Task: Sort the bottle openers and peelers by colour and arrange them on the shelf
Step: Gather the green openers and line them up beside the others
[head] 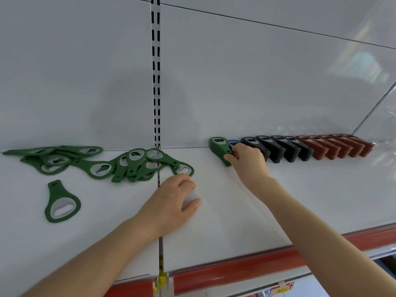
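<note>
Right hand [246, 159] grips the far green opener stack [218, 146]; left hand [171, 200] rests loosely curled, empty, beside loose green openers [100, 163].

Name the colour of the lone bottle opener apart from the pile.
The lone bottle opener is green with a grey insert; head view.

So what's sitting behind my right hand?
The top of a blue opener shows above the right hand, between the green stack and the black stacks. The hand covers the rest of it.
</note>
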The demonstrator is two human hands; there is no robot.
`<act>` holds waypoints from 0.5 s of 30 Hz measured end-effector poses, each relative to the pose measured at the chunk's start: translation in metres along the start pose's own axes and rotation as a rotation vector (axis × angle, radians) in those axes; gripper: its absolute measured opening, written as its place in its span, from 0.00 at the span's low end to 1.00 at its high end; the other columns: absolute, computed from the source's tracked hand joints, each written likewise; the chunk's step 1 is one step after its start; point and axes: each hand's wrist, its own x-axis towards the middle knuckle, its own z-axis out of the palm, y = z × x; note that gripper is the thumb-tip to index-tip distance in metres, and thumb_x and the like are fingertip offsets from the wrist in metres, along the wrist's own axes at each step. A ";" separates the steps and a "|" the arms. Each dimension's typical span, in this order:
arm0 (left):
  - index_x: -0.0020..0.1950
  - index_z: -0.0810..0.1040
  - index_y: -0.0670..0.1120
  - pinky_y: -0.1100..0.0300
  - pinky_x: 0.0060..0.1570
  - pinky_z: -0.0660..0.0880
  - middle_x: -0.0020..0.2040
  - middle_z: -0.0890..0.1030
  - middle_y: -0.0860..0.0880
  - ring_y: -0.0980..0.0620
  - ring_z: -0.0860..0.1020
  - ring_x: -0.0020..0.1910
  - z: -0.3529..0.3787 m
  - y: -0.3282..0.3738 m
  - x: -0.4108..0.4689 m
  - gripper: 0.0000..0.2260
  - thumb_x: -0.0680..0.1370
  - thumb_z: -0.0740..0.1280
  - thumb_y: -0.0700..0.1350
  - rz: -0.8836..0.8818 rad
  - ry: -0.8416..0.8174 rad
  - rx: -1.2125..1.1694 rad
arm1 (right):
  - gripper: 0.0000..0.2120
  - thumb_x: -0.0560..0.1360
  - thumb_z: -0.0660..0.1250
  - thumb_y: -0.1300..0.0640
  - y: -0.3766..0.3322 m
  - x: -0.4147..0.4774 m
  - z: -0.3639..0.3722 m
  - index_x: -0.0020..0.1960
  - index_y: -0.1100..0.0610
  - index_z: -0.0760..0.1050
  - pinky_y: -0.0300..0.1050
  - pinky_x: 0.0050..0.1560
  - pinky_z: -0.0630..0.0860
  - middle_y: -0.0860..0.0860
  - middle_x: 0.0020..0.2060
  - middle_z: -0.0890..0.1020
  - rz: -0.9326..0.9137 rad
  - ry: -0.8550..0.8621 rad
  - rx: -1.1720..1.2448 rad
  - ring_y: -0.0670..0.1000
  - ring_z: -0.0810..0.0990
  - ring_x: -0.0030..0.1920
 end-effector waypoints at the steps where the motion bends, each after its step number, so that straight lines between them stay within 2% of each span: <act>1: 0.65 0.71 0.47 0.87 0.51 0.45 0.67 0.66 0.55 0.60 0.62 0.67 0.000 0.000 0.000 0.38 0.65 0.43 0.67 -0.002 0.000 0.001 | 0.12 0.77 0.62 0.55 -0.001 0.000 0.000 0.40 0.61 0.65 0.45 0.35 0.62 0.57 0.35 0.73 0.001 0.001 -0.001 0.57 0.68 0.37; 11: 0.66 0.70 0.48 0.86 0.52 0.45 0.67 0.65 0.55 0.60 0.61 0.67 0.001 -0.002 0.000 0.39 0.65 0.42 0.67 -0.004 0.002 0.005 | 0.09 0.76 0.59 0.56 -0.001 0.000 0.004 0.40 0.60 0.65 0.43 0.28 0.58 0.56 0.33 0.72 -0.006 0.017 -0.050 0.58 0.68 0.35; 15: 0.66 0.70 0.48 0.81 0.55 0.48 0.67 0.65 0.55 0.60 0.62 0.67 0.001 0.000 0.000 0.33 0.70 0.48 0.66 0.015 0.017 -0.004 | 0.09 0.76 0.62 0.54 0.000 -0.004 0.003 0.48 0.61 0.70 0.46 0.35 0.67 0.56 0.40 0.77 -0.013 -0.030 -0.048 0.59 0.75 0.42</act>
